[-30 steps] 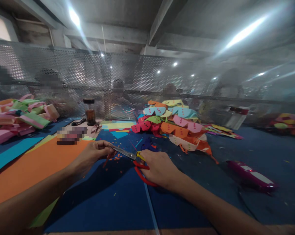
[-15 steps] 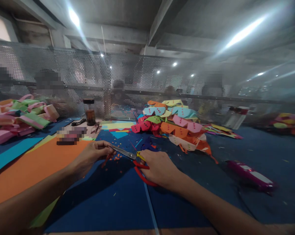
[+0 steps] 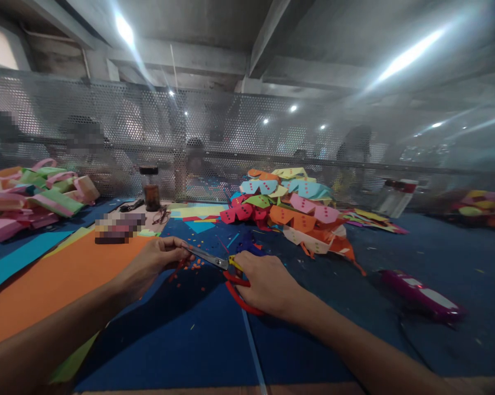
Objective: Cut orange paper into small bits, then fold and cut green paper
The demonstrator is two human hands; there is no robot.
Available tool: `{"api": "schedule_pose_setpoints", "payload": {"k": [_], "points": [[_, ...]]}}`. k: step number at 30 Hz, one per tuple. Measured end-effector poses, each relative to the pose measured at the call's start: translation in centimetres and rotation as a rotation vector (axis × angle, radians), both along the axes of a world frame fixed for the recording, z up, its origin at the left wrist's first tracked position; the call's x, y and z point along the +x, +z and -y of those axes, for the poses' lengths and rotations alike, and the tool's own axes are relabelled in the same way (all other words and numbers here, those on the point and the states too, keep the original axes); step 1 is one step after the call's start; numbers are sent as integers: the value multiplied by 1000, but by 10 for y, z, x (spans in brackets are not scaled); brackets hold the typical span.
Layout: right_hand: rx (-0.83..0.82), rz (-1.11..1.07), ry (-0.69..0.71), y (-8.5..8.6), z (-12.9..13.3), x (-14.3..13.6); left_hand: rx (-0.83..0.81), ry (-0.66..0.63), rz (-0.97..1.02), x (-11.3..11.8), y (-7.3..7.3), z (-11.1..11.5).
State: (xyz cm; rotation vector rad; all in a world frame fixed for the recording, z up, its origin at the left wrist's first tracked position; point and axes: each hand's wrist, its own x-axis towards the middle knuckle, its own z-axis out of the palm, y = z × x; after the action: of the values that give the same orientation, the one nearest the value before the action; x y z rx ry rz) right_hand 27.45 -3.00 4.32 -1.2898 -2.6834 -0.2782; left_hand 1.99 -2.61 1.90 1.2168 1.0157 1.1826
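My right hand [image 3: 267, 282] is wrapped round the red and yellow handles of a pair of scissors [image 3: 210, 257], whose blades point left. The blade tips reach the fingertips of my left hand [image 3: 165, 255]. Between its thumb and fingers my left hand pinches a thin strip of orange-red paper [image 3: 178, 269], mostly hidden by the fingers. Small orange paper scraps [image 3: 197, 264] lie on the blue tabletop [image 3: 181, 340] below the blades. Just behind my right hand is a dark blue item [image 3: 249, 241], partly covered.
Folded paper masks [image 3: 296, 219] are heaped at centre right. Large orange paper [image 3: 78, 274] and a pile of folded paper pieces [image 3: 37, 197] lie left. A dark-lidded jar [image 3: 151, 189], a purple device [image 3: 422, 296] and a perforated screen [image 3: 214, 120] stand about; people sit behind the screen.
Both hands stay almost in place. The scissors' red handle has shifted very slightly, and people behind the screen have moved a little.
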Motion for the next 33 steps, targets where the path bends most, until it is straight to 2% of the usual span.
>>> {"api": "schedule_pose_setpoints", "payload": {"k": [23, 33], "points": [[0, -43, 0, 1, 0, 0, 2, -9, 16, 0, -1, 0], [-35, -12, -31, 2, 0, -1, 21, -46, -43, -1, 1, 2]]}}
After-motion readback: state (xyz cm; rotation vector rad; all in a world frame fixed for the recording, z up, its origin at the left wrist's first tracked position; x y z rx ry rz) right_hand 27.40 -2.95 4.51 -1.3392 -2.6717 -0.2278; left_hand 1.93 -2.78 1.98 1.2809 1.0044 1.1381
